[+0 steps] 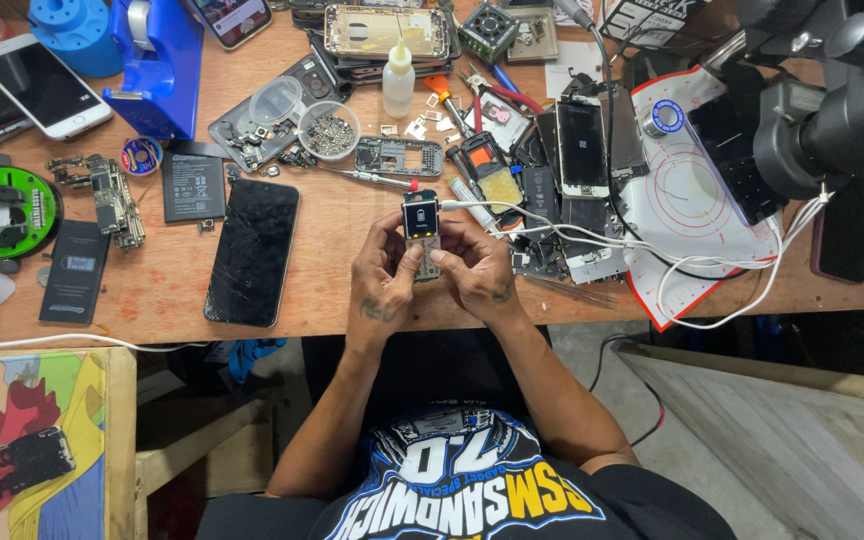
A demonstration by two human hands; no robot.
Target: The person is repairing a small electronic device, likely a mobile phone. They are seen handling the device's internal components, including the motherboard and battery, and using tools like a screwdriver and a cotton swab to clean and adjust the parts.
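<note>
Cradling a small black keypad phone (420,232) with a lit screen, the left hand (384,282) and right hand (477,268) close their fingers round its lower body above the wooden workbench (332,260). Held upright, its screen faces the person, while a white cable (512,215) trails from its top toward the cluttered parts at the right.

My left hand (384,285) and right hand (477,268) cover the lower half of the small phone (420,228); only its lit screen and part of the keypad show. Whether its white cable (592,235) is seated in a port cannot be told. The bowl of screws (329,130) holds parts too small to tell apart. The white phone (40,85) hides the table (152,290) beneath it. The microscope (832,110) is cut by the right and upper edges, and the blue tape holder (157,60) by the upper edge.
</note>
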